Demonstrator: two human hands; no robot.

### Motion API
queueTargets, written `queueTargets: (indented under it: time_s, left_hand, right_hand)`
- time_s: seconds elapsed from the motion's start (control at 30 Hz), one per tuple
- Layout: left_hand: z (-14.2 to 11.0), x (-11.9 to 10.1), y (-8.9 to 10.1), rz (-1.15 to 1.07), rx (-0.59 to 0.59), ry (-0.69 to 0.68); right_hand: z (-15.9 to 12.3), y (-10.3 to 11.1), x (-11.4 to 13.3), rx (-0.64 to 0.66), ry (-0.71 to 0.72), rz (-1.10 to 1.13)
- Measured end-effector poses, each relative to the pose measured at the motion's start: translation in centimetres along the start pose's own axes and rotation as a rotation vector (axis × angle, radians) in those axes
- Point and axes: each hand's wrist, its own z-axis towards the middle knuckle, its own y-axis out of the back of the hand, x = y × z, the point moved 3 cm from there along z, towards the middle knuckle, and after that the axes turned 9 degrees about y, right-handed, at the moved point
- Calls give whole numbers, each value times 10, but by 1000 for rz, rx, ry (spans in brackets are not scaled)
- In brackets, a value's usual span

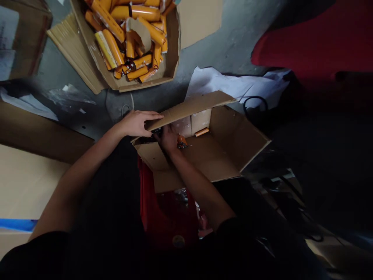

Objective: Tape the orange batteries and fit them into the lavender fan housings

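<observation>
An open cardboard box [233,136] lies tilted in front of me, one flap raised. My left hand [138,122] grips the near-left end of that flap [192,109], fingers stretched along its top and thumb below. Inside the box, at its left end, is my right hand [168,139]; its fingers are blurred and partly hidden, so I cannot tell whether they hold anything. Dark, unclear items lie by its fingertips. Just right of it sits an orange piece with dark wire-like bits [182,142]. A small orange cylinder [202,132] rests farther inside.
Beyond, another cardboard box [171,74] holds many orange wrapped cylinders [140,13]. White crumpled sheeting [215,81] lies on the grey floor. A red object [314,42] stands at right, and a red stool-like thing [166,217] is below the near box. More cartons [29,179] are at left.
</observation>
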Motion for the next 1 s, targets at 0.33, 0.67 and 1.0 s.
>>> queueTargets:
  time_s: [0.33,0.67,1.0]
  left_hand:
    - [-2,-2,7,-24,20,46]
    - [-2,13,7,-39,-36,-19]
    - [-4,2,4,-51,3,29]
  right_hand:
    - [12,-4,2,-48,-15,127]
    - [46,17,-75,-124,145,462]
    - [-19,84,-53,-166,-127,1293]
